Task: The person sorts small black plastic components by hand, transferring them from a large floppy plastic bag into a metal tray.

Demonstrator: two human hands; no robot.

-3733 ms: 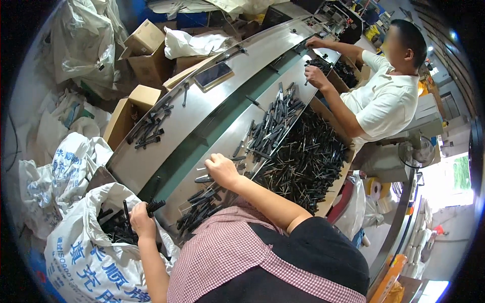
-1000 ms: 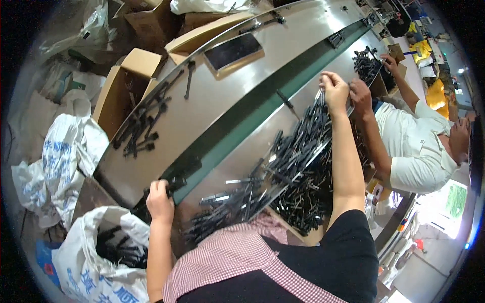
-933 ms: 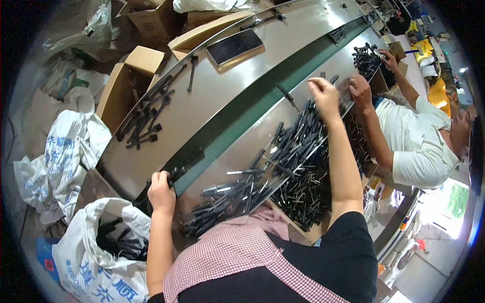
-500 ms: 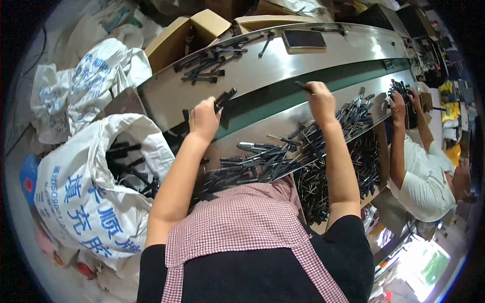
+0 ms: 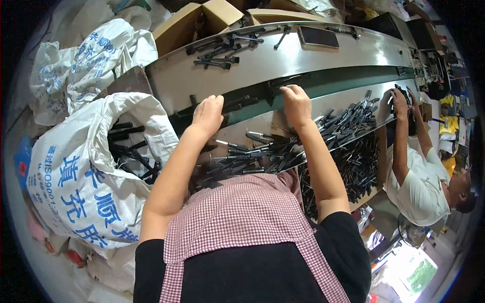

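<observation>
My left hand point(image 5: 208, 116) is closed over the green belt point(image 5: 343, 83), and a black rod-shaped part point(image 5: 241, 104) extends from its right side. Fingers hide the gripped section. My right hand point(image 5: 297, 105) is pinched at the belt's far side on another dark rod-shaped part point(image 5: 275, 89), which juts out to the left and beyond the fingertips. Between me and the belt lies a heap of black rods point(image 5: 268, 154) with ribbed sleeves and bright metal ends. It continues to the right under and past my right forearm.
Several black parts point(image 5: 222, 50) and a dark flat tablet-like object point(image 5: 318, 37) lie on the metal ledge. A white sack point(image 5: 76, 166) of black parts stands at left, cardboard boxes point(image 5: 222, 14) behind. A bin of rods point(image 5: 348, 171) sits below right. A co-worker point(image 5: 422, 171) handles parts at far right.
My right hand has moved left and slightly nearer, down to the belt. My left hand has shifted slightly, its part now lower along the belt. The view has turned a little.
</observation>
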